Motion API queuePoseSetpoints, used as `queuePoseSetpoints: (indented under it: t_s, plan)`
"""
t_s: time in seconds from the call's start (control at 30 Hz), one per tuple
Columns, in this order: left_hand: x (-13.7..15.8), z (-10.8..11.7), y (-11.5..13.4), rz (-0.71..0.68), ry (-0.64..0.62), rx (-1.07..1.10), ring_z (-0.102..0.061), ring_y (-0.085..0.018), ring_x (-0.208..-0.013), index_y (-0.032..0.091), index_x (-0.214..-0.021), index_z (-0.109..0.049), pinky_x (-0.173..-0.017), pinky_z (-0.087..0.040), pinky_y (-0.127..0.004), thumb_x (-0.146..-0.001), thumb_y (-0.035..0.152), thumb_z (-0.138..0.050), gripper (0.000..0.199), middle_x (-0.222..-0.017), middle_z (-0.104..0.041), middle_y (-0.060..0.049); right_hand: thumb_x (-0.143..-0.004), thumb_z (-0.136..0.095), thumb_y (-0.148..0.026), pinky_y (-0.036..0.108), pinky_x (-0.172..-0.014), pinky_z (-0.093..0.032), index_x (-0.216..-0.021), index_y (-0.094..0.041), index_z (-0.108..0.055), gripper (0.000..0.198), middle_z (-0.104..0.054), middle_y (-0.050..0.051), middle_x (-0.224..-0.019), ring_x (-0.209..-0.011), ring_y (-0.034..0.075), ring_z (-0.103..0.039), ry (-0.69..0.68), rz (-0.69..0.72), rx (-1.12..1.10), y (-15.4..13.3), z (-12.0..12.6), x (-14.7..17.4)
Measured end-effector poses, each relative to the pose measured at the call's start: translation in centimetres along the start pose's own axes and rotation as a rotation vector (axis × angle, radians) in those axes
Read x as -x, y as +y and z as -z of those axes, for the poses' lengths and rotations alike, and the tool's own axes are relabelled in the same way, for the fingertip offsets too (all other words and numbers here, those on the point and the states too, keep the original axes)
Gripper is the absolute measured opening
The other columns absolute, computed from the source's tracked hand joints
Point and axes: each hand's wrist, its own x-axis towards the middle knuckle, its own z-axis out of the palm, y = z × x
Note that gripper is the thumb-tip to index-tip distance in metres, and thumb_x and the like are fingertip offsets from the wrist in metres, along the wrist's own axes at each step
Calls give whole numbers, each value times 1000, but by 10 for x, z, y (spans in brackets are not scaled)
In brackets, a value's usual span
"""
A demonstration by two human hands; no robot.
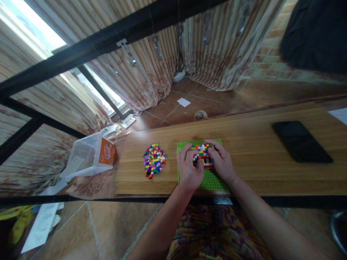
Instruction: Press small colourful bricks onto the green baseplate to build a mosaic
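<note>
Head view: 1 block build (202, 148), prob. part-done, on 1 green baseplate (211, 181) by the table's (255, 159) near edge, w/ 1 pile of loose bricks (154, 160) (too many to count) unused nr its left edge, & 2 hands, L hand (190, 170) + R hand (223, 163), fingers curled at the build's sides, can't tell if gripping.

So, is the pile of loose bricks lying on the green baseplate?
No, the pile of loose bricks lies on the wooden table, to the left of the green baseplate.
</note>
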Motion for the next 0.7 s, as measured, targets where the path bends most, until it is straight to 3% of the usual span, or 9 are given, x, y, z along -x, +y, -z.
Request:
queuePoseSetpoints:
  t_s: [0.17,0.33,0.53,0.6,0.7]
  plan:
    - [2,6,3,-79,-2,-110,-59,-26,-115,19,-90,-61,-101,-44,-47,-87,14,-62,6,-128,-62,-12,-91,-51,-34,39,-93,-49,-114,-23,-67,30,-71,5,-112,-101,21,-64,10,-1,10,-1,-1,1]
    - [7,17,2,-39,11,-59,-57,-26,-121,18,-100,-61,-104,-45,-47,-91,17,-58,9,-127,-61,-15,-92,-52,-35,42,-95,-49,-116,-23,-66,30,-70,6,-113,-103,21,-64,17,39,20,0,-1,0]
    - [23,23,-14,138,19,137,-64,-23,-114,16,-121,-55,-99,-53,-41,-97,21,-50,26,-118,-66,-15,-88,-65,-34,45,-97,-47,-103,-23,-71,19,-66,8,-109,-105,24,-62,257,319,433,-17,18,20]
    - [28,20,-18,185,-45,206,-68,-22,-106,16,-125,-54,-95,-56,-39,-98,22,-49,28,-112,-69,-13,-89,-66,-32,43,-92,-47,-94,-24,-72,11,-67,6,-103,-99,22,-63,221,405,550,-25,20,30]
    - [32,15,-18,150,-127,246,-69,-22,-107,16,-125,-56,-96,-56,-39,-98,21,-48,29,-114,-71,-14,-89,-66,-32,41,-86,-46,-90,-23,-73,12,-69,7,-100,-95,23,-62,152,432,691,-32,12,42]
